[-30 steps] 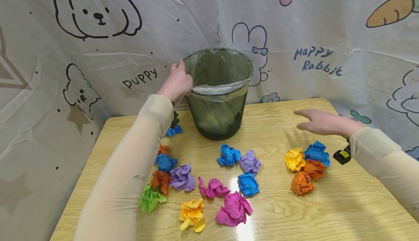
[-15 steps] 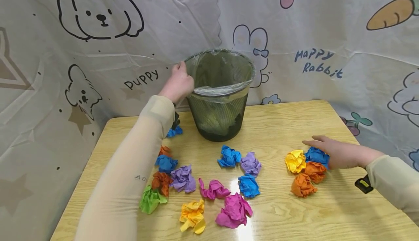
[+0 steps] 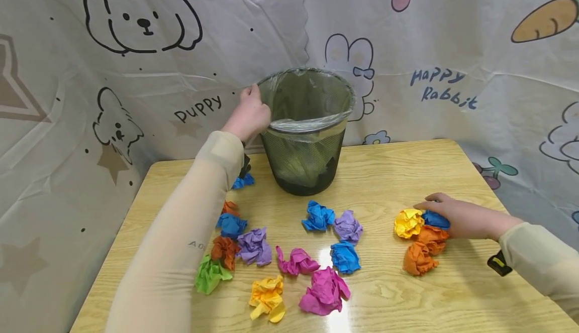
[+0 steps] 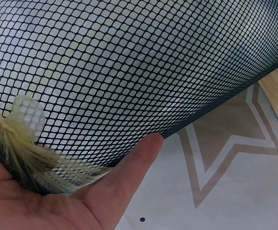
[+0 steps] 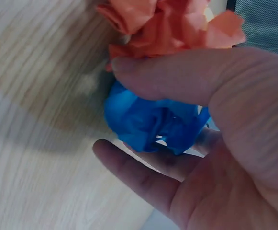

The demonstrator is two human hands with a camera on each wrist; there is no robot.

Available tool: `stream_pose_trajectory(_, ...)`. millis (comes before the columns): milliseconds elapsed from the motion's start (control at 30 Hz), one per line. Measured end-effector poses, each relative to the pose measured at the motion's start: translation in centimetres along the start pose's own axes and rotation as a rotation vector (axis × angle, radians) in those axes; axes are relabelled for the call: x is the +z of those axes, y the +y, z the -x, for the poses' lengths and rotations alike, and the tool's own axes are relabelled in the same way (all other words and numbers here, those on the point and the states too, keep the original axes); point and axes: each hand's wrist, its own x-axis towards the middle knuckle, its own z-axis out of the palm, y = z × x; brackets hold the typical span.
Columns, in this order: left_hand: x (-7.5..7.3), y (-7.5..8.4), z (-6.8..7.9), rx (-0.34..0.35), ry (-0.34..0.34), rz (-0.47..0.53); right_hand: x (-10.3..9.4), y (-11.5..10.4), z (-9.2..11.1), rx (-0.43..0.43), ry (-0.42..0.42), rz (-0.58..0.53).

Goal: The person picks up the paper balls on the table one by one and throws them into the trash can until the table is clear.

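A black mesh wastebasket [image 3: 303, 162] with a clear liner stands at the back of the table. My left hand [image 3: 250, 114] grips its left rim and the gathered liner, with the thumb [image 4: 134, 172] lying against the mesh in the left wrist view. At the right, my right hand [image 3: 466, 217] holds a crumpled blue paper ball [image 5: 148, 120] between thumb and fingers. Touching that ball are a yellow paper ball [image 3: 408, 223] and an orange paper ball [image 3: 431, 239]; another orange paper ball [image 3: 418, 258] lies in front of them.
Several more crumpled paper balls lie on the wooden table [image 3: 375, 303]: a blue one [image 3: 318, 216], a purple one [image 3: 348, 226], a magenta one [image 3: 324, 291], a yellow one [image 3: 267, 298] and a green one [image 3: 211, 274]. A patterned curtain [image 3: 280, 21] hangs behind the table.
My right hand has come down and closed around the blue paper ball, nudging it and the orange one slightly left. My left hand has stayed on the wastebasket rim.
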Motion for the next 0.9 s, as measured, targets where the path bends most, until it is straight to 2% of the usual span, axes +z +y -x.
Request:
stream_pose_trajectory(433,0.0,0.1,0.1,0.006,0.007,0.0,0.6,0.6,-1.3,-0.064,0.091,0.072)
stream_pose_trajectory(900,0.0,0.0,-0.1,-0.011,0.006,0.012,-0.3,1.0,-2.1,-0.056,0.114,0.042)
